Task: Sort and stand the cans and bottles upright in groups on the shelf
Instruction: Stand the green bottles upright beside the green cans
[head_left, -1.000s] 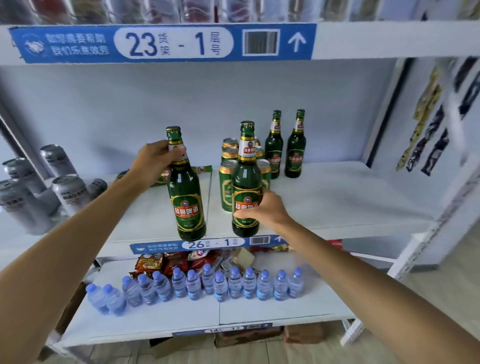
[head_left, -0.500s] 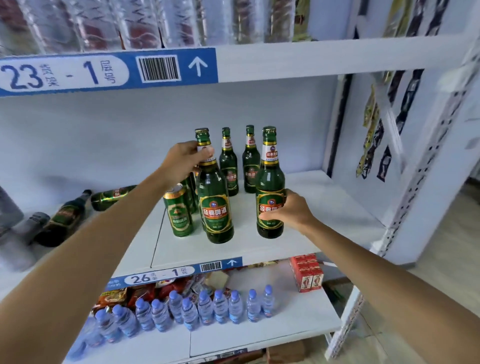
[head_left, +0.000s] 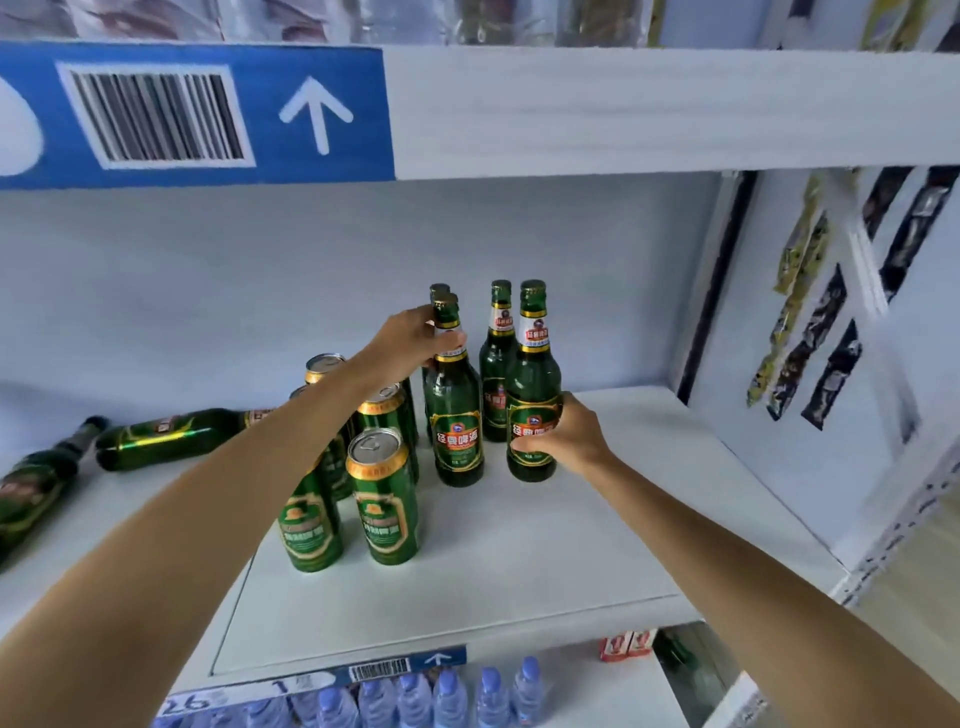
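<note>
Your left hand (head_left: 410, 340) grips the neck of a tall green glass beer bottle (head_left: 456, 410) and your right hand (head_left: 563, 439) wraps the body of another (head_left: 532, 395) — both upright on the white shelf (head_left: 519, 545), beside green aluminium cans (head_left: 384, 499). Two green bottles (head_left: 171, 436) lie flat at the left.

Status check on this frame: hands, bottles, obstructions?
Left hand grips left bottle neck; right hand grips right bottle body. Both upright. Two bottles lying at left.
</note>
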